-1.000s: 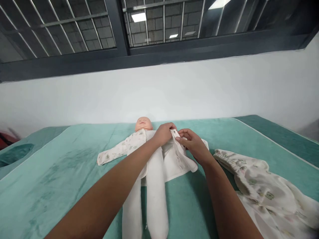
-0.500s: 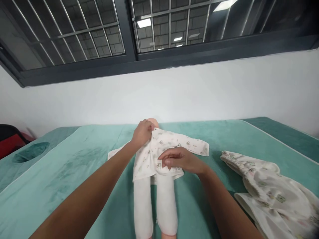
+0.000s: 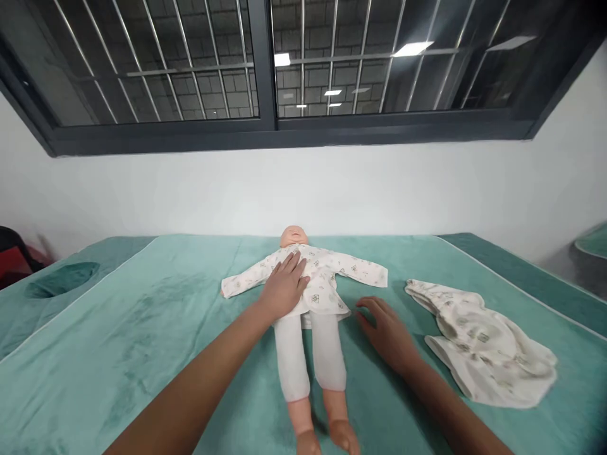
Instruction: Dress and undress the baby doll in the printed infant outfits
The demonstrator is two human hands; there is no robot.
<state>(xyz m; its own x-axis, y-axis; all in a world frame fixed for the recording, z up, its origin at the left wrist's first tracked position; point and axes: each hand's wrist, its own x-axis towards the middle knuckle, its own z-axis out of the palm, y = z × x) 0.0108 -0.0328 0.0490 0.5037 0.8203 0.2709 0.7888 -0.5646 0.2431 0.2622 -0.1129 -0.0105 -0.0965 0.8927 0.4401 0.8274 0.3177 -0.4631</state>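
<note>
A baby doll (image 3: 294, 236) lies on its back in the middle of the green bed cover, its feet toward me. It wears a white printed shirt (image 3: 327, 262) with the sleeves spread out, and white leggings (image 3: 329, 354) that end above the bare feet. My left hand (image 3: 286, 287) lies flat on the shirt's front, fingers extended and holding nothing. Beside the shirt's lower right corner, my right hand (image 3: 386, 332) hovers or rests just above the cover, fingers loosely curved and apart, with nothing in them.
Crumpled white printed pants or a similar garment (image 3: 493, 354) lie to the right on the green cover (image 3: 142, 328). A round hole (image 3: 61, 280) is in the left end of the bed. Behind it are a white wall and a barred window (image 3: 265, 136). A red and black object (image 3: 16, 259) stands far left.
My left hand has let go of the shirt's neck edge and now lies flat on the chest. My right hand has moved off the shirt hem to the right. The view has shifted back.
</note>
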